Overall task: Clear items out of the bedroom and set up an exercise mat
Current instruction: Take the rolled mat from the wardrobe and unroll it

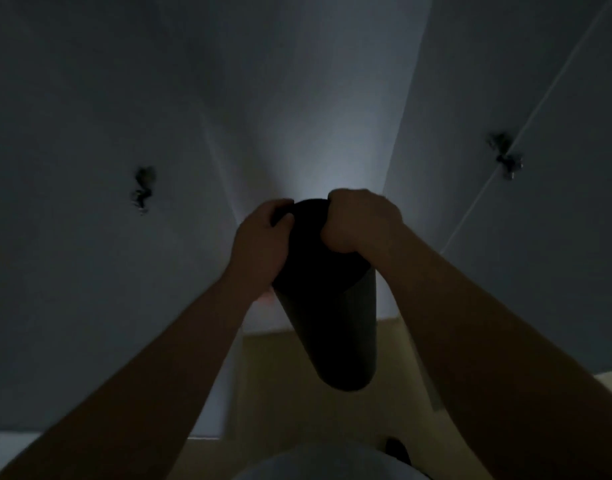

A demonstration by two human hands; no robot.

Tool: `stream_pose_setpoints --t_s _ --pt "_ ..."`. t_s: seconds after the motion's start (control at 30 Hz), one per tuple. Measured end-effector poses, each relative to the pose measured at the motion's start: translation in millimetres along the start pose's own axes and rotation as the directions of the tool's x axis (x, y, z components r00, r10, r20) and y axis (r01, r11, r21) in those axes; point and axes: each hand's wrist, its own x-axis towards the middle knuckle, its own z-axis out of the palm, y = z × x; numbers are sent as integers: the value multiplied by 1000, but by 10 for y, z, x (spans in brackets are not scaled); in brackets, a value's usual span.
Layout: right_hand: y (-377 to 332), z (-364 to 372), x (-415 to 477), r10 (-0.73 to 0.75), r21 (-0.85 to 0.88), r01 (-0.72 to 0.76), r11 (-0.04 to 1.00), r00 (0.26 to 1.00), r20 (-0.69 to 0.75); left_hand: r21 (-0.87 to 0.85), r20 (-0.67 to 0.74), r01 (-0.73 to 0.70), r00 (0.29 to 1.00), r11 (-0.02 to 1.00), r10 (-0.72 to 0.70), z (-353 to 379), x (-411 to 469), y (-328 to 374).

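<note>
A dark rolled exercise mat (pixel 332 317) stands upright in front of me in a dim corner, its lower end near the yellowish floor. My left hand (pixel 263 237) grips the left side of the roll's top end, fingers curled over the rim. My right hand (pixel 358 221) clutches the top edge on the right in a fist. Both forearms reach up from the bottom of the view.
White wardrobe doors close in on both sides, with a metal handle on the left door (pixel 142 188) and handles on the right doors (pixel 507 155). A pale wall strip (pixel 315 133) lies between them. The floor (pixel 283 382) shows below.
</note>
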Motion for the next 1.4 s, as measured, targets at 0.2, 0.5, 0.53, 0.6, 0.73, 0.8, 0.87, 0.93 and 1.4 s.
stream_pose_setpoints --t_s 0.2,0.5,0.53,0.6,0.73,0.8,0.87,0.93,1.4 --pt "-329 -211 -221 -178 -42 183 982 979 98 -58 -163 63 984 996 -72 -381 -385 185" --pt "-659 -530 -556 -467 -28 470 882 880 87 -85 -393 51 916 995 -80 -819 -947 461" --pt "-719 -581 -587 -491 -33 495 869 867 84 -64 -434 48 898 997 -71 -878 -1006 494" --pt "-837 -664 -633 -536 -52 541 840 840 80 -13 -506 48 861 999 -48 -987 -1119 561" --pt "-1073 -785 -682 -584 -74 588 805 808 74 92 -632 62 775 994 10 -1174 -1317 674" --pt "-1204 -860 -700 -610 -84 613 785 790 65 161 -733 98 678 982 53 -1305 -1427 741" --pt "-1311 -949 -717 -630 -92 634 768 774 68 192 -819 151 569 970 74 -1463 -1512 795" --pt "-1407 -1047 -735 -646 -87 651 754 759 77 224 -870 196 483 955 105 -1631 -1576 837" --pt "-1667 -1276 -810 -748 -52 750 659 661 53 47 -957 152 291 987 1 -2096 -1610 1056"
